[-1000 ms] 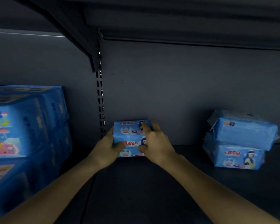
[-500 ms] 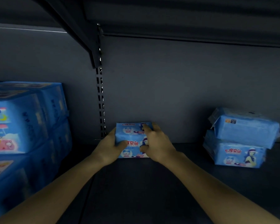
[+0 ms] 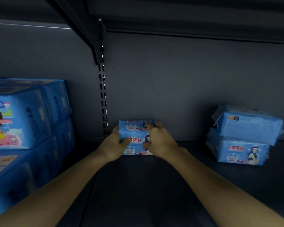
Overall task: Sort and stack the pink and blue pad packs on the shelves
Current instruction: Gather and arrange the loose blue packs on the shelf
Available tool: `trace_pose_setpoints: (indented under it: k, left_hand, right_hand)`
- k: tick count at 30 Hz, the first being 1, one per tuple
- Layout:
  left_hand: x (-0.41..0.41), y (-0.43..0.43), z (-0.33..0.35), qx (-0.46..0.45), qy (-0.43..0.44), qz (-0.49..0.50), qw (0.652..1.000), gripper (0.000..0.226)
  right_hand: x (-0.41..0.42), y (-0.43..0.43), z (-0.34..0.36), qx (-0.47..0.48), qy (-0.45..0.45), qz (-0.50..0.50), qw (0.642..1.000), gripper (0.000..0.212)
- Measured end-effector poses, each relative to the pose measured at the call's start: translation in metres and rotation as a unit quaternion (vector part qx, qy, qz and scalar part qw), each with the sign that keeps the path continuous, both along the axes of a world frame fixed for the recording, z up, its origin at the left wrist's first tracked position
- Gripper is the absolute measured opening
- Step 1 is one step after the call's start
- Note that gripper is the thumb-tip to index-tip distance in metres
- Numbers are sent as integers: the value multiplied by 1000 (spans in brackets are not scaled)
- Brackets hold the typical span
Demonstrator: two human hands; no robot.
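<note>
A small stack of blue pad packs (image 3: 134, 131) stands on the dark shelf (image 3: 138, 185), pushed against the back wall beside the slotted upright. My left hand (image 3: 114, 145) grips its left side, thumb across the front. On the right side my right hand (image 3: 157, 141) holds the stack, fingers curled over the top pack's edge. Two more blue packs (image 3: 243, 136) lie stacked at the right, the upper one askew.
Large blue pad boxes (image 3: 26, 122) with a cartoon girl fill the left bay. A slotted metal upright (image 3: 103, 99) and a shelf bracket (image 3: 82, 23) divide the bays. The shelf above hangs low overhead. Bare shelf lies between the two stacks.
Both hands keep their hold on the centre stack, which stays against the back wall. The view shifted slightly; nothing else moved.
</note>
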State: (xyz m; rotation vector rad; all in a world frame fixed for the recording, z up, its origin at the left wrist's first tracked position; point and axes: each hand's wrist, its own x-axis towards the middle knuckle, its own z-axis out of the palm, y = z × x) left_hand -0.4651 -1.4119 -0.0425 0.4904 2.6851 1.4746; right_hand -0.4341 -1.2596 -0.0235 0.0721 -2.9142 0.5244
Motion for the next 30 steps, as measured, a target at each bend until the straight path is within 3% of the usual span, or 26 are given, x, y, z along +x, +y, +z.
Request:
trace_pose_setpoints:
  k: [14, 30]
  left_hand:
    - [19, 4, 3, -111, 45, 119, 986, 30]
    - [30, 5, 2, -74, 39, 116, 990, 37]
  right_hand:
    - [16, -8, -14, -71, 24, -24, 997, 71]
    - [17, -15, -10, -93, 24, -1, 995, 64]
